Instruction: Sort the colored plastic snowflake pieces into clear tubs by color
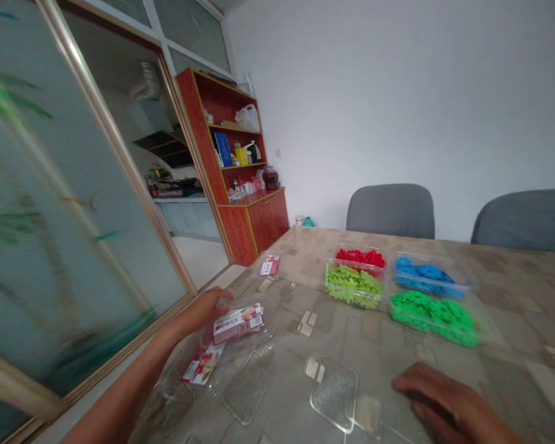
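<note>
At the table's left side, my left hand (215,302) curls its fingers over the far edge of a clear plastic container (269,314). Red-and-white printed labels (238,323) show on it. Another label (203,364) lies nearer me among more clear plastic, whose outlines are hard to separate. My right hand (448,398) is low over the table at the right, slightly blurred, thumb and fingers apart with nothing seen between them. Beyond it sits a clear tray of bright green plastic pieces (435,317); trays of blue pieces (423,274), lime pieces (354,285) and red pieces (361,257) stand nearby.
The patterned table (300,364) has a clear cover. A clear package with a red-and-white label (271,265) lies at the far left edge. Two grey chairs (391,211) stand behind the table. A red-brown cabinet (254,222) and a sliding glass door (74,185) are at left.
</note>
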The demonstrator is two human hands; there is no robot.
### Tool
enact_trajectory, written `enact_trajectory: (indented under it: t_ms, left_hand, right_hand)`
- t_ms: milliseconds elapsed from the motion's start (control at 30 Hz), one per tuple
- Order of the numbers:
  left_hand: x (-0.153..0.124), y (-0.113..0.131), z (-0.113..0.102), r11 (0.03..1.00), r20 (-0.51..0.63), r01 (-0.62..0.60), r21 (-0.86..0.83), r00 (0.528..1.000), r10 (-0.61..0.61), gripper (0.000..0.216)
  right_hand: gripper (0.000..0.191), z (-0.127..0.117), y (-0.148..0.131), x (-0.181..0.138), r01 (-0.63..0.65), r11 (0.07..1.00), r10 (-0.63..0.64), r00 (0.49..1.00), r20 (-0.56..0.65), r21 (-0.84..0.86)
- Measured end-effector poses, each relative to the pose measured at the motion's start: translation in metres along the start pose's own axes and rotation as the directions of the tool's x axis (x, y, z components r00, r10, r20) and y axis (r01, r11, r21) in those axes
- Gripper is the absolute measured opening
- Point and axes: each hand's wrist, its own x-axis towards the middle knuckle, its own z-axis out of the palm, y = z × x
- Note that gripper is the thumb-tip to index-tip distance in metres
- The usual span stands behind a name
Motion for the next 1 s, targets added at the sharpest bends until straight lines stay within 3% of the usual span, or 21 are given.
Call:
enact_trajectory:
  t_ms: [100, 300, 667, 1000]
  left_hand:
    - [0.0, -0.012, 0.006, 0.995, 0.009, -0.008, -0.101, 1.0, 0.009, 0.048]
    - [-0.001, -0.006, 0.015, 0.977, 0.062, -0.033, -0.212, 0.997, 0.047, 0.055]
    - [-0.001, 0.009, 0.017, 0.971, 0.129, -0.052, -0.233, 0.988, 0.084, 0.053]
    - [0.004, 0.013, 0.011, 0.971, 0.067, -0.139, -0.196, 0.986, 0.155, 0.046]
  right_hand:
    - [0.02, 0.0, 0.004, 0.0, -0.021, 0.999, 0.021, 1.0, 0.002, 0.031]
    - [0.021, 0.001, 0.012, -0.007, -0.049, 0.995, 0.046, 0.998, 0.04, 0.091]
    - [0.019, 0.007, 0.016, -0.011, -0.105, 0.98, 0.097, 0.994, 0.06, 0.167]
    - [0.022, 0.005, 0.015, -0.01, -0.096, 0.985, 0.088, 0.994, 0.06, 0.147]
